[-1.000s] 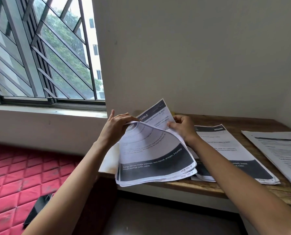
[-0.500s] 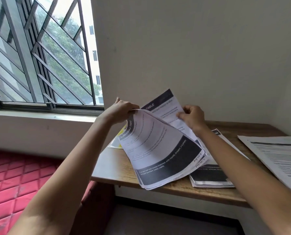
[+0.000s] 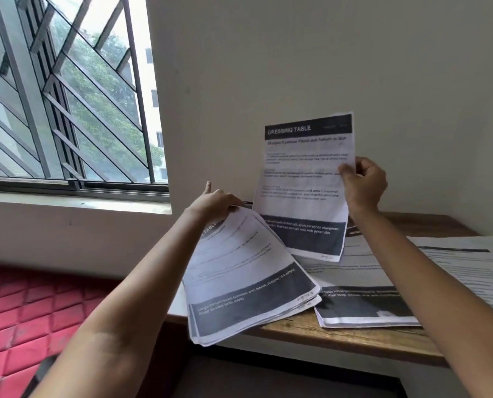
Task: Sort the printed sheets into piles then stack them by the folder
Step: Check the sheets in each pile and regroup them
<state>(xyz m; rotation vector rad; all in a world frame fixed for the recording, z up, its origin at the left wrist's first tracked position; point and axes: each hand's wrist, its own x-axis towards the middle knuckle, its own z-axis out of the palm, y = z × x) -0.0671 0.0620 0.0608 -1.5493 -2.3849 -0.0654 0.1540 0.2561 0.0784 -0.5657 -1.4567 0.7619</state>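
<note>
Raised since a moment ago: one sheet (image 3: 305, 182), now clear of the stack (image 3: 245, 277) and upright before the wall. Desk (image 3: 354, 340) carries a pile (image 3: 363, 305) under my right arm. Stack droops over the desk's near edge, left hand (image 3: 213, 203) curled round its top. Right hand (image 3: 364, 185) pinches the sheet's right edge.

The desk (image 3: 354, 340) stands against the wall, right of the window (image 3: 67, 96). The stack (image 3: 248, 277) hangs over its front left corner, the single sheet (image 3: 305, 182) raised behind. Right of the stack, the near pile (image 3: 363, 308) lies on the desk, the far pile (image 3: 469, 265) beyond it.
</note>
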